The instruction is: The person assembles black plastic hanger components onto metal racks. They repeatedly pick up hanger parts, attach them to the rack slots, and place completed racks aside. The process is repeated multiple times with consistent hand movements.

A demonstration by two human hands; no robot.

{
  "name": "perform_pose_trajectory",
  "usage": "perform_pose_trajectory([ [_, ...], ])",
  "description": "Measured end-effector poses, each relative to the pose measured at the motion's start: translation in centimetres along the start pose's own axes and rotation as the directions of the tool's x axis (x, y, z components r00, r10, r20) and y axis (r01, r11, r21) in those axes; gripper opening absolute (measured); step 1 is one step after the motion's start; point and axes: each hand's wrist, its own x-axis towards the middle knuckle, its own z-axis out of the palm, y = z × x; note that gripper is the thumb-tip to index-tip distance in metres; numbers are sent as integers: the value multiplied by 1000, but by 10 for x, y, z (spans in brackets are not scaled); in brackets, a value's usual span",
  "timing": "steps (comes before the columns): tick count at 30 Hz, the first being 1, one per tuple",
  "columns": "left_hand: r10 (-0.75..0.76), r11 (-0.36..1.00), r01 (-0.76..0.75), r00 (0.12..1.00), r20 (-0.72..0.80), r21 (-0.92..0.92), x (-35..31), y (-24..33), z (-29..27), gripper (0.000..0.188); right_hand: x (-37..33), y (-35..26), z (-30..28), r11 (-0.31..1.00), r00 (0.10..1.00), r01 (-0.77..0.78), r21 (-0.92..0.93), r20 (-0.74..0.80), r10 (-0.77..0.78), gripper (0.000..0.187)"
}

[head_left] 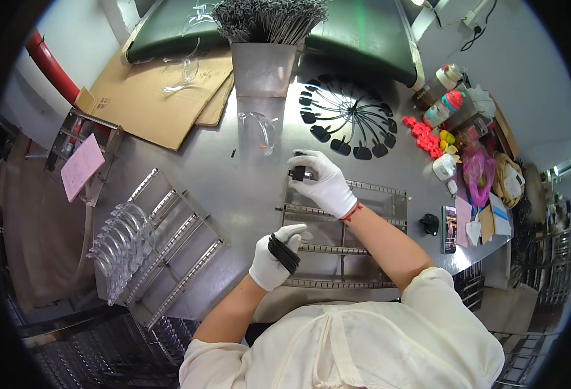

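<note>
My left hand [267,264], in a white glove, is closed on a bundle of thin black strips [284,253]. It is beside the near left part of a slotted metal rack [337,249]. Over the far left corner of that rack, my right hand [327,185], also gloved, grips a small black piece [297,174] between thumb and fingers. The fingers partly hide the piece, so its kind is unclear. Beyond the hands, black paddle-shaped parts [340,146] on thin stems lie fanned in a ring. A clear curved plastic piece [267,133] rests farther left.
Clear curved pieces [126,243] stand in a second slotted rack [180,236] at left. A metal holder [262,71] packed with thin wires [269,19] stands at the back beside cardboard [162,104]. At right are a phone [449,229], bottles [438,113] and a pink bag [478,175].
</note>
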Motion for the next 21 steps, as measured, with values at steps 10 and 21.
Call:
perform_pose_trajectory([
  [10,15,1000,-14,998,-58,9,-1,7,2,22,-15,-27,-37,935,998,-37,-352,41,54,48],
  [21,-77,996,75,996,-37,-54,-5,2,3,22,-44,-11,-102,777,993,72,-625,118,2,61],
])
